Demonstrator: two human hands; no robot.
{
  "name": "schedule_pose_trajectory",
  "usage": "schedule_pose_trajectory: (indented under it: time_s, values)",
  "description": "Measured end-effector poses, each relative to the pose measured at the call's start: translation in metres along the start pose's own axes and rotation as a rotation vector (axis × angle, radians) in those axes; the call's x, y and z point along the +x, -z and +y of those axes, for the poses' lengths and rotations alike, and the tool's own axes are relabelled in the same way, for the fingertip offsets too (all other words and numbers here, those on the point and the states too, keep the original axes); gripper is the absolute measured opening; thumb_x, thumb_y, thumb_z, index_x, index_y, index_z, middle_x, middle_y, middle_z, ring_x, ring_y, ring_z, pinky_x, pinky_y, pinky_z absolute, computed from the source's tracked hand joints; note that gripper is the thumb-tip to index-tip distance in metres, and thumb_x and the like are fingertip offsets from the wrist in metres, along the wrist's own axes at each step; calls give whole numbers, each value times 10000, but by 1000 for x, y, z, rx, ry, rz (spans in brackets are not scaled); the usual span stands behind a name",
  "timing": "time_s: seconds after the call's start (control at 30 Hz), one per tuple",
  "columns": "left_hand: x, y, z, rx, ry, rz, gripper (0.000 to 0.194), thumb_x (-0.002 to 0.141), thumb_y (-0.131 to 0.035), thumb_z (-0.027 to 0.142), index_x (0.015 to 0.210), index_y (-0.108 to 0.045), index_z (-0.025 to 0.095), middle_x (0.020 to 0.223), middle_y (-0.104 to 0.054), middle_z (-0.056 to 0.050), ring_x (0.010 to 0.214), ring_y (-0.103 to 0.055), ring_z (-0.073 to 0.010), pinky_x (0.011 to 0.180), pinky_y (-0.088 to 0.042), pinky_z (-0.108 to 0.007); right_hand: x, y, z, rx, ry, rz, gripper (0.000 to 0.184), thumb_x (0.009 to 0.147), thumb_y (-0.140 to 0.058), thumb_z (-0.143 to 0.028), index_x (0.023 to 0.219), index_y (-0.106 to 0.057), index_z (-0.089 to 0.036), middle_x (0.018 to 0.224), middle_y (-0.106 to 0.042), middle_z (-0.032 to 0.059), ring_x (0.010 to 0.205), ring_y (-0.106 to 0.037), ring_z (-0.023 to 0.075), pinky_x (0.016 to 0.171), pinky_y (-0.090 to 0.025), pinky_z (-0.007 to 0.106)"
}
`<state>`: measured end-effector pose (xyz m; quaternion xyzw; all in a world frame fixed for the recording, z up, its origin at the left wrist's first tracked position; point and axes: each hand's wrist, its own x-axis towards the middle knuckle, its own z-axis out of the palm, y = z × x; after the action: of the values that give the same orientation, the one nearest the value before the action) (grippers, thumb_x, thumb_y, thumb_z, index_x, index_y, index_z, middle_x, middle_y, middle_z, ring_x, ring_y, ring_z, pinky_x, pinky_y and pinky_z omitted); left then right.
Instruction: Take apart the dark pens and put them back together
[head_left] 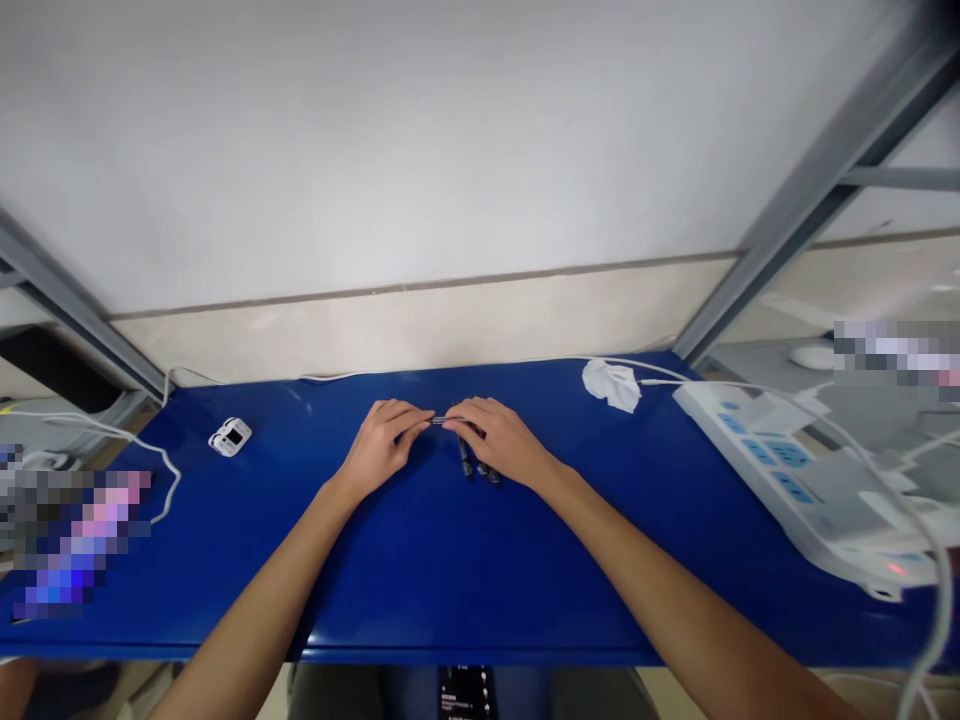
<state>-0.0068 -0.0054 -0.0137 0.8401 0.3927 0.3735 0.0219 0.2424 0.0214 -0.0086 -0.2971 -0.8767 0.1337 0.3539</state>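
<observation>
Two forearms (630, 550); left hand (384, 445), right hand (504, 440) pinching one rod (439, 420); two black sticks (465, 464) nearby.

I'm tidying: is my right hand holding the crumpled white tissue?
No, the tissue lies on the glossy blue tabletop, outside your right hand.

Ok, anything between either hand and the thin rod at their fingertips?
Nothing visible: the left hand and right hand both have the thin rod at their fingertips. The dark pen-like items are partly hidden by the right hand, not between the rod and either grip.
</observation>
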Motion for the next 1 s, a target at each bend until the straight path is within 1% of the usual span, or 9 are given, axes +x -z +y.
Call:
schedule_pose_trajectory:
  time_s: [0.13, 0.27, 0.47, 0.57, 0.67, 0.73, 0.8, 0.9, 1.0]
  values:
    - [0, 0, -1, -40, -24, 50, 258, 1050, -612, 290, 1272, -745, 298, 1113, -807, -48, 999, -725, -218, 916, -500, -445, 2, 4, -3, 78, -53, -4, 225, 1091, -538, -364, 1087, -734, -254, 1107, -790, 59, 1007, -718, 242, 928, -495, 404]
    - [1, 2, 2, -43, -37, 88, 262, 1041, -629, 273, 1274, -745, 308, 1111, -804, -43, 986, -721, -210, 906, -497, -439, 4, 7, -8, 222, -164, 7, 223, 1050, -612, -408, 996, -760, -252, 944, -785, 29, 799, -691, 194, 768, -490, 340]
    - [2, -2, 6, -30, -8, 110, 213, 1019, -666, 343, 1210, -743, 289, 1124, -785, -51, 1036, -716, -222, 918, -508, -428, 6, 6, -11, 576, -372, 129, 244, 930, -769, -480, 923, -771, -236, 755, -697, 8, 632, -592, 162, 595, -445, 306]
    - [3, -3, 11, -38, -7, 62, 299, 995, -695, 410, 1263, -705, 277, 1114, -768, -59, 1003, -709, -222, 898, -513, -415, 10, 4, -8, 803, -429, 267, 246, 900, -811, -476, 913, -756, -236, 788, -674, 5, 674, -579, 153, 629, -459, 299]
    - [3, -1, 14, -48, 27, 26, 417, 975, -713, 460, 1342, -653, 271, 1099, -745, -59, 979, -700, -217, 907, -513, -412, 16, 7, -5, 1092, -469, 425, 269, 917, -797, -488, 890, -710, -236, 963, -707, 34, 896, -656, 184, 773, -518, 311]
    - [3, 0, 14, -54, 53, 27, 405, 993, -689, 458, 1348, -642, 268, 1090, -736, -56, 994, -697, -214, 922, -511, -413, 19, 13, -2, 1292, -485, 460, 282, 923, -796, -489, 884, -665, -242, 975, -700, 32, 992, -673, 205, 850, -542, 335]
    - [2, 1, 12, -51, 72, 36, 351, 1021, -650, 437, 1328, -649, 266, 1084, -734, -55, 1014, -694, -213, 934, -507, -413, 20, 21, 2, 1453, -496, 498, 279, 913, -818, -456, 895, -627, -254, 826, -625, -14, 860, -657, 173, 831, -559, 333]
    - [2, 1, 8, -37, 82, 50, 289, 1044, -616, 405, 1289, -666, 260, 1081, -734, -54, 1004, -694, -208, 944, -501, -417, 17, 33, 11, 1607, -542, 544, 326, 949, -770, -479, 843, -563, -251, 617, -382, -78, 530, -427, 113, 568, -487, 260]
    - [2, 1, 6, -30, 73, 65, 260, 1053, -600, 390, 1260, -679, 253, 1074, -739, -56, 977, -693, -205, 935, -504, -417, 9, 42, 21, 1704, -608, 525, 487, 1014, -607, -584, 712, -433, -243, 559, -241, -87, 446, -218, 108, 393, -288, 261]
